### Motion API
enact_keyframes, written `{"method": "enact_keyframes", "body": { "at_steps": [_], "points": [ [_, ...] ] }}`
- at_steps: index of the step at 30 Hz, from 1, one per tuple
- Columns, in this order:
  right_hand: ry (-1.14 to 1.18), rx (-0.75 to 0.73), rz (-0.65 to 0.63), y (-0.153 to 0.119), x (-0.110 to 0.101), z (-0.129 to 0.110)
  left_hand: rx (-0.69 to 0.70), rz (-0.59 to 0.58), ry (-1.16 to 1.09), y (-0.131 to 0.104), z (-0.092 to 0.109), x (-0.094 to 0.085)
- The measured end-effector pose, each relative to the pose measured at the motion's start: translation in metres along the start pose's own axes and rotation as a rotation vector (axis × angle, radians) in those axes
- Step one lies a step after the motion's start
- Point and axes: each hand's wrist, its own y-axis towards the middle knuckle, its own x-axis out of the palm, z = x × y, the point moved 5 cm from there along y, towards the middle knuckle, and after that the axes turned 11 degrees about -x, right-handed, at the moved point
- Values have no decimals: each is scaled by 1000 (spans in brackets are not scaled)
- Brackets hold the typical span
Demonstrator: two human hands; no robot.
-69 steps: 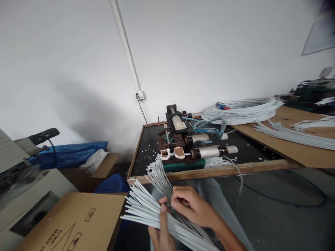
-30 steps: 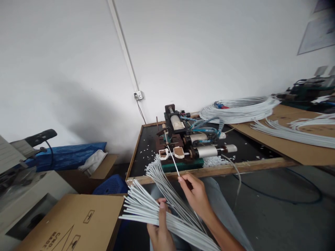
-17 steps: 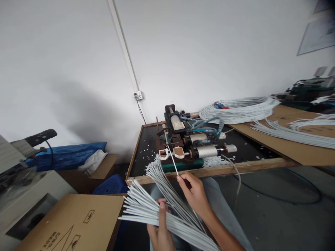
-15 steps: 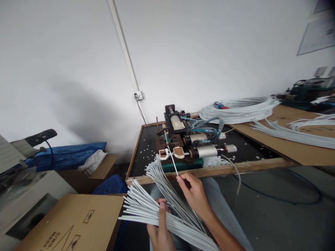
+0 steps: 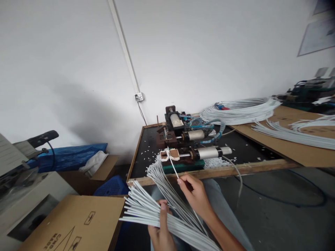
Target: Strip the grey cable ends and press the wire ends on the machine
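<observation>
My left hand (image 5: pixel 162 225) is closed around a bundle of white cables (image 5: pixel 141 206), whose ends fan out to the left. Between the thumb and fingers of my right hand (image 5: pixel 192 190) is a single white cable (image 5: pixel 174 168). Its far end reaches into a small pneumatic machine (image 5: pixel 192 137), between two pale-wrapped jaws (image 5: pixel 174 154) that are closed on it. A metal cylinder (image 5: pixel 208 152) with a rod stands behind the right jaw. More cables (image 5: pixel 162 177) hang over the table's front edge, just left of the machine, and run down under my hands.
The black table (image 5: pixel 142 148) has a wooden rim and scattered white offcuts. Coiled white cables (image 5: pixel 238 109) lie at the back right, beside cardboard (image 5: pixel 282 139) with more cables. A cardboard box (image 5: pixel 75 219) and a blue basket (image 5: pixel 111 185) stand at the left. A hose (image 5: pixel 239 181) hangs off the front.
The machine's two front jaws have come together around the single cable, and its rear cylinder rod has shifted. Both my hands stay almost in place.
</observation>
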Motion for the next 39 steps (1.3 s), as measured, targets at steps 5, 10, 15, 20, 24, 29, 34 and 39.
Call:
{"method": "enact_keyframes", "body": {
  "at_steps": [5, 10, 15, 20, 24, 29, 34, 39],
  "points": [
    [114, -46, -125, -3, 3, -27, -11, 14, -1, -1, -4, -3],
    [232, 7, -473, -3, 17, -41, 30, 27, 9, -5, -1, -7],
    [227, 101, -535, -3, 16, -32, 83, -28, 95, -4, 4, -3],
    [443, 138, -678, -10, 19, -31, 102, -68, 162, -3, 7, 1],
    [475, 235, -689, -13, 19, -25, 81, -106, 195, -3, 9, 2],
    [540, 273, -722, -15, 18, -24, 61, -113, 198, -3, 11, 2],
    [577, 292, -665, -15, 15, -21, 50, -92, 184, -3, 12, 5],
    [498, 309, -406, -13, 3, -9, 52, -94, 184, -4, 12, 6]
  ]
}}
